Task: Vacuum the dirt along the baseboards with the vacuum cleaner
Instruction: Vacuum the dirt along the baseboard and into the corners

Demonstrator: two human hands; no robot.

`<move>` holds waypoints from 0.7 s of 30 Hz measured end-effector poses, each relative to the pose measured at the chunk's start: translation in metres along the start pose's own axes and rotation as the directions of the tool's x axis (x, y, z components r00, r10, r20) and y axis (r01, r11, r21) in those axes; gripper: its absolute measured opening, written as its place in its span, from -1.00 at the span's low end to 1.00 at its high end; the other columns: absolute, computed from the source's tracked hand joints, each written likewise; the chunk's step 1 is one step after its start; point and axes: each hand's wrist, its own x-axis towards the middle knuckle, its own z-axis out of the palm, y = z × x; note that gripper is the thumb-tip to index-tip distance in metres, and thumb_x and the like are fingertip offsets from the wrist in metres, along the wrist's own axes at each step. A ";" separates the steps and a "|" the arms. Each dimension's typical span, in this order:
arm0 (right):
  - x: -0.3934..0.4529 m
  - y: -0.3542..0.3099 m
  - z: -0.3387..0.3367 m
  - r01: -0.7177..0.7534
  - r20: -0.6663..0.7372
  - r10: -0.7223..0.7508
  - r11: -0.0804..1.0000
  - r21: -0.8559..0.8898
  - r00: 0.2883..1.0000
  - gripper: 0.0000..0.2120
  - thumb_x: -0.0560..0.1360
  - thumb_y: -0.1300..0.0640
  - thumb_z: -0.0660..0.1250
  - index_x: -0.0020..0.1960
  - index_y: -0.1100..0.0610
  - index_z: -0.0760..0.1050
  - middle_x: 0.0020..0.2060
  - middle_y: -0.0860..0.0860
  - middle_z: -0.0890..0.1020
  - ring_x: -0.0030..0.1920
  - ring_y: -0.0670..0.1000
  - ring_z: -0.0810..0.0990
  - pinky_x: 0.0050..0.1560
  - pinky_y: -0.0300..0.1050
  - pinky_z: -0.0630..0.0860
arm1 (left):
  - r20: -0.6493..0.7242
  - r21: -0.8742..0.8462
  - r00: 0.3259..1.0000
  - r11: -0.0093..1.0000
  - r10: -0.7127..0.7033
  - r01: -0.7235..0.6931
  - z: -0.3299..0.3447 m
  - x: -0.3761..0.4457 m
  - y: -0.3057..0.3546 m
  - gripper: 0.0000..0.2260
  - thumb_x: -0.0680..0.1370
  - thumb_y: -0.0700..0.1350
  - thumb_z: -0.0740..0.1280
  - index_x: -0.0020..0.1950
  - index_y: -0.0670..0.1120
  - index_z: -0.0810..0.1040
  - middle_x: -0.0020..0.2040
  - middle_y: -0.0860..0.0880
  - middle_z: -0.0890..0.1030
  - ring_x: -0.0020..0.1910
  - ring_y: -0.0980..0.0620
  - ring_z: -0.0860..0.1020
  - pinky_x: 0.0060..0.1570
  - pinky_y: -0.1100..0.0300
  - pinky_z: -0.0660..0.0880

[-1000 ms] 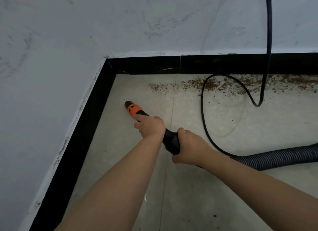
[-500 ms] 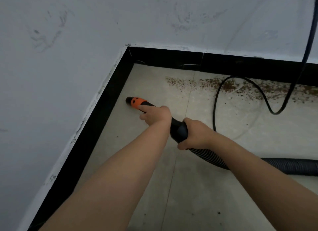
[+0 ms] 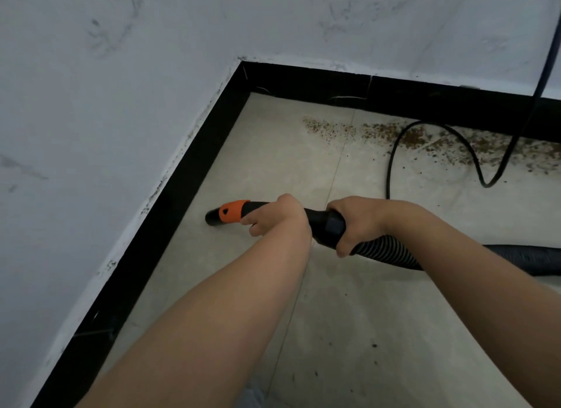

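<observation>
A black vacuum nozzle [image 3: 224, 215] with an orange collar lies low over the pale floor tile, its tip pointing left, close to the black left baseboard [image 3: 170, 213]. My left hand [image 3: 277, 216] grips the tube just behind the orange collar. My right hand [image 3: 358, 222] grips the black cuff where the ribbed grey hose [image 3: 388, 252] begins. The hose runs off to the right. Brown dirt [image 3: 409, 139] lies scattered along the far baseboard [image 3: 394, 96], to the right of the corner.
A black power cord [image 3: 391, 161] loops across the dirt and hangs down the white wall at the right. Two white walls meet in the corner at the top. A few dark specks dot the tile near the bottom right.
The nozzle has swung left, away from the dirt, toward the left baseboard. Both hands have kept their grip on it. The view has shifted, so the corner sits further right.
</observation>
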 end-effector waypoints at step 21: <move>-0.090 0.052 0.019 -0.238 -0.218 0.239 0.971 0.028 0.946 -0.53 0.32 -0.03 0.48 -0.06 0.08 0.22 -0.24 -0.08 0.39 -0.30 -0.14 0.39 -0.40 -0.26 0.29 | 0.535 0.263 0.824 0.890 0.186 -0.372 0.074 -0.041 -0.024 -0.46 0.55 -0.11 0.24 0.46 -0.22 0.12 0.35 -0.20 0.37 0.25 -0.17 0.43 0.16 0.07 0.39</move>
